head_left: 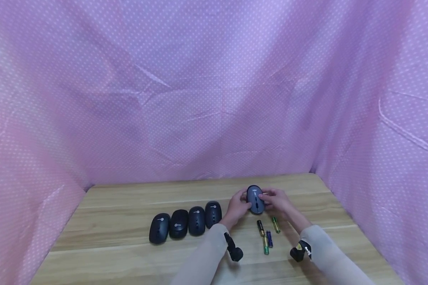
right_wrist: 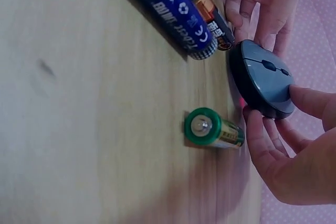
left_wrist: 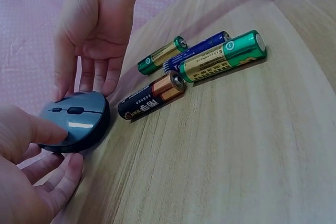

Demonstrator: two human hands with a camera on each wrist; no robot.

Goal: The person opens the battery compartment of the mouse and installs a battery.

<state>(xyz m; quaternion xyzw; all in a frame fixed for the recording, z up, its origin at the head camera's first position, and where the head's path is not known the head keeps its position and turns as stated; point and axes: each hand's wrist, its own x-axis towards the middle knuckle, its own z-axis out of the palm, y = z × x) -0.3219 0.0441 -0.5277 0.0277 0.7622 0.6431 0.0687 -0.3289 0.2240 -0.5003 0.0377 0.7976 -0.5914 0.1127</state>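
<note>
A grey computer mouse (head_left: 255,200) with a dark rim is between both hands, its buttons facing the person. My left hand (head_left: 237,208) grips one side, and in the left wrist view its thumb (left_wrist: 51,131) lies on the shell with fingers underneath. The opposite side is held by my right hand (head_left: 278,200), its thumb (right_wrist: 307,100) on top and fingers below. A small red glow (right_wrist: 242,102) shows under the mouse's edge in the right wrist view. Nearest the mouse lies a black-and-copper battery (left_wrist: 152,95).
A blue battery (head_left: 269,239) and a green-gold battery (head_left: 265,246) lie nearer the person; another green-gold battery (head_left: 276,225) is on the right. Several dark mice (head_left: 178,224) stand in a row to the left. Pink dotted cloth (head_left: 199,99) hangs around the wooden table (head_left: 110,221).
</note>
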